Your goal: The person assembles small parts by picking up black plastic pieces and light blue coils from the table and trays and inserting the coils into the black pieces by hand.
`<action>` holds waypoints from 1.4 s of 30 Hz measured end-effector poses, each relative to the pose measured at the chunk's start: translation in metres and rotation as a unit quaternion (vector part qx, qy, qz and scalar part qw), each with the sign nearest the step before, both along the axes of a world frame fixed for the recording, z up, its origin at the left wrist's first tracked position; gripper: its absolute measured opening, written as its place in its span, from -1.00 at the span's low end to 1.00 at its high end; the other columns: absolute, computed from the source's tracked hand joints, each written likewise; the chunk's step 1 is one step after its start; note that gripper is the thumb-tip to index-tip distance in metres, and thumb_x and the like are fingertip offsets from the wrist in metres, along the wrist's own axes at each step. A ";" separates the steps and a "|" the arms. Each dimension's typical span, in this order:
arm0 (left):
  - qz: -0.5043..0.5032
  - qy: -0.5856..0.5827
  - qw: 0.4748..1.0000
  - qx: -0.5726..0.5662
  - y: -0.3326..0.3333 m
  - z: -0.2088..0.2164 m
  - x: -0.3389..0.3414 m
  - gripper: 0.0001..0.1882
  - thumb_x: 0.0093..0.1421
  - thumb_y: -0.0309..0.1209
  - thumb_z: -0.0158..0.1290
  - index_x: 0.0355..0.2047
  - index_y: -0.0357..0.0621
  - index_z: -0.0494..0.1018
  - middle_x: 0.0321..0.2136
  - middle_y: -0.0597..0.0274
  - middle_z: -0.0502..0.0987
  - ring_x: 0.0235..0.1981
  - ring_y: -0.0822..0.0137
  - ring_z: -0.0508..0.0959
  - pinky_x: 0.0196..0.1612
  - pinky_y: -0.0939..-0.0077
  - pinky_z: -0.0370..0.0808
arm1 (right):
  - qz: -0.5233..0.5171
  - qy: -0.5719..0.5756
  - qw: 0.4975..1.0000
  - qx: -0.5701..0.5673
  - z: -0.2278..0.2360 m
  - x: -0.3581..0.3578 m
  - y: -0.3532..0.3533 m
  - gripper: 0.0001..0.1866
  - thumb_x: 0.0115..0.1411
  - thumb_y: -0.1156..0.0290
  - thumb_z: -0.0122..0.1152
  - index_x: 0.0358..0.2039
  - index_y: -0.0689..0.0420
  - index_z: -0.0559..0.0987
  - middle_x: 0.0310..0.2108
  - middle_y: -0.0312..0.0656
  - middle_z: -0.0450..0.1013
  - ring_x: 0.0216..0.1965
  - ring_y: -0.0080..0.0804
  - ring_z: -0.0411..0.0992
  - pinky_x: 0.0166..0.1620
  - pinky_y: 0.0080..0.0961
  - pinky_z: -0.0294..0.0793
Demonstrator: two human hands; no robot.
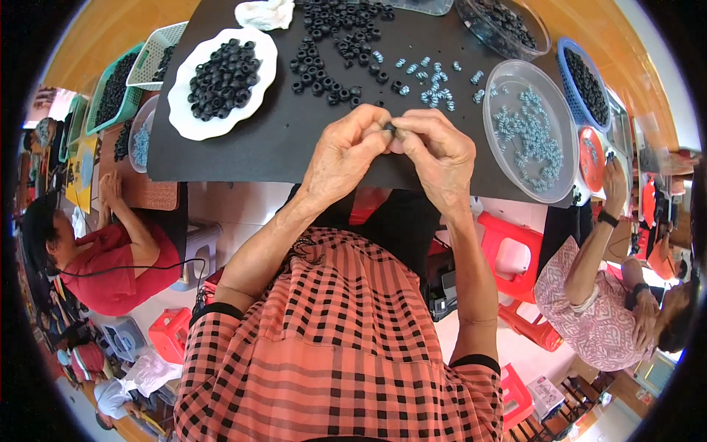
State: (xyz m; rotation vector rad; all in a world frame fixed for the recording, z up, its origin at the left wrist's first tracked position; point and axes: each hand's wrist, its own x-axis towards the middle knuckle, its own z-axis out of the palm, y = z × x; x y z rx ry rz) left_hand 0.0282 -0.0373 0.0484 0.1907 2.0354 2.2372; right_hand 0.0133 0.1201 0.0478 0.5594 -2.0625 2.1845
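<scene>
My left hand (340,156) and my right hand (445,156) meet just above the near edge of the dark table. Thumbs and fingertips of both are pinched around one small, round black piece (389,127), partly hidden by the fingers. Just beyond my hands lie loose black, bead-like pieces with holes (317,76). To their right are scattered small blue-and-white ridged pieces (436,93). A white scalloped plate (181,112) heaped with black pieces stands at the left. On the right, a round clear plastic tray (495,151) holds many blue-and-white pieces.
A clear bowl (541,46) of dark pieces stands at the far right, beside a blue basket (565,53). Green (94,118) and white baskets (140,74) are at the left. Crumpled white cloth (265,13) lies at the back. People sit on both sides; red stools (508,250) stand right.
</scene>
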 end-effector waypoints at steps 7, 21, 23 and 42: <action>0.001 0.021 0.998 -0.051 0.000 0.004 0.005 -0.89 0.23 -0.52 -0.04 -0.25 -0.28 0.41 -0.50 0.50 0.37 -0.46 0.69 0.31 -0.39 0.77 0.30 | -0.020 0.001 0.999 0.032 -0.006 -0.001 0.001 -0.93 0.09 0.71 0.15 -0.39 0.32 0.55 -0.41 -0.24 0.49 -0.44 -0.65 0.46 -0.36 -0.71 0.44; 0.002 -0.035 0.992 0.123 -0.028 0.003 0.006 -0.88 0.22 -0.56 -0.10 -0.24 -0.31 0.38 -0.43 0.24 0.56 -0.31 0.52 0.54 -0.16 0.66 0.42 | -0.007 0.285 0.897 0.339 0.033 -0.084 -0.044 -0.82 -0.01 0.64 0.16 -0.34 0.19 0.55 -0.37 -0.15 0.50 -0.38 -0.29 0.48 -0.32 -0.43 0.46; 0.014 -0.034 0.994 0.100 -0.034 0.000 0.004 -0.87 0.23 -0.56 -0.09 -0.23 -0.32 0.38 -0.43 0.22 0.56 -0.31 0.53 0.53 -0.15 0.64 0.42 | 0.024 0.337 0.862 0.378 0.031 -0.098 -0.046 -0.82 -0.01 0.62 0.15 -0.34 0.19 0.55 -0.34 -0.15 0.50 -0.32 -0.25 0.47 -0.25 -0.37 0.46; 0.022 -0.049 0.981 0.185 -0.036 -0.010 0.000 -0.84 0.25 -0.55 -0.11 -0.17 -0.31 0.37 -0.44 0.19 0.59 -0.29 0.50 0.55 -0.13 0.63 0.43 | 0.047 0.062 0.939 0.335 0.050 -0.077 -0.043 -0.87 -0.05 0.55 0.20 -0.41 0.19 0.61 -0.52 -0.26 0.51 -0.57 -0.59 0.45 -0.52 -0.61 0.36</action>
